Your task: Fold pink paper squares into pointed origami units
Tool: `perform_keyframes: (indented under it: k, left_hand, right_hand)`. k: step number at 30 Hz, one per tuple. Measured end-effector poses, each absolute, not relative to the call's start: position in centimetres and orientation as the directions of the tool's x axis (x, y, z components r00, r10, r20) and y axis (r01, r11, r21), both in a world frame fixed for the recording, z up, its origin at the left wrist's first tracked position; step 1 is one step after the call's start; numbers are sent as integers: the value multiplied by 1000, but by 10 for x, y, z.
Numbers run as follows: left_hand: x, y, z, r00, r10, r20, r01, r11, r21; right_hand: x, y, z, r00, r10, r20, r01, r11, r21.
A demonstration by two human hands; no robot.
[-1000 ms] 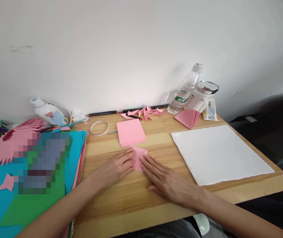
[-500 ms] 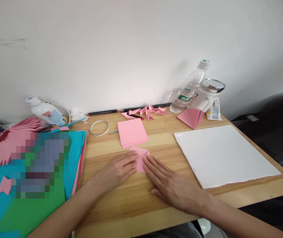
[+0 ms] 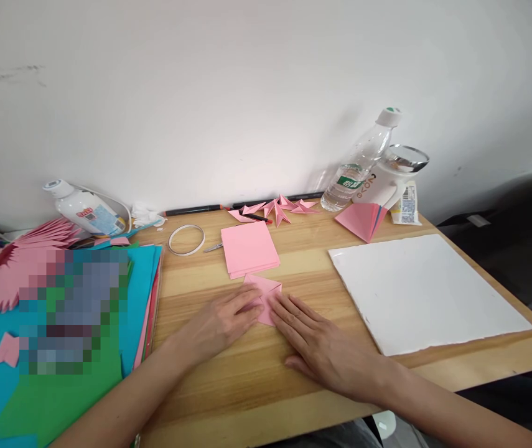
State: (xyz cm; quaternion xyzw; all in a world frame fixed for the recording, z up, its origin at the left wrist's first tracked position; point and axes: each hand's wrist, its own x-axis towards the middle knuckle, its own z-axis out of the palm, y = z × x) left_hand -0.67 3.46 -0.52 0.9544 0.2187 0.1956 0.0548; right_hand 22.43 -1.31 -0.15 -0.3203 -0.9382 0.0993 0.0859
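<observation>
A small folded pink paper [image 3: 269, 286] lies flat on the wooden table between my two hands, its creased flaps showing at the top. My left hand [image 3: 226, 320] rests its outstretched fingertips on the paper's left side. On the right edge, my right hand [image 3: 315, 342] presses down with long flat fingers held side by side. Both hands cover parts of the sheet, so its lower corners are partly hidden. Just beyond it sits a stack of square pink paper [image 3: 250, 249], with the tip of scissors [image 3: 213, 247] poking out at its left.
A white board [image 3: 427, 295] lies on the right. Behind it stand a water bottle [image 3: 359, 165], a mug [image 3: 389, 177] and fanned pink paper [image 3: 359, 221]. Folded pink pieces [image 3: 277, 210] lie by the wall; a tape ring [image 3: 186, 241] and coloured sheets [image 3: 142, 298] are left.
My left fingertips have slid slightly to the right across the pink paper. My right hand stays nearly in place, and the view has shifted a little.
</observation>
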Motion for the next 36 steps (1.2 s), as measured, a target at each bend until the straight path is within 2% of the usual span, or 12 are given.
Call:
perform_keyframes:
  k: [9,14,19,23,36]
  left_hand:
    - [-4,36,-2,822,406,400,374,-914,158]
    - [-5,35,-2,818,435,375,399,-900,173]
    - [-5,35,-3,831,425,359,412,-904,115]
    - [-6,38,-1,851,364,378,361,-929,83]
    - [-7,38,-4,860,342,379,350,-936,50]
  right_hand:
    - [228,-11,-4,-791,609,61,575,774,-266]
    - [229,-9,-2,-795,605,44,572,772,-278]
    - [231,-7,-2,-803,595,40,556,771,-310]
    - [232,-6,-3,-803,595,37,553,768,-323]
    - [231,-5,2,-798,602,32,557,757,-341]
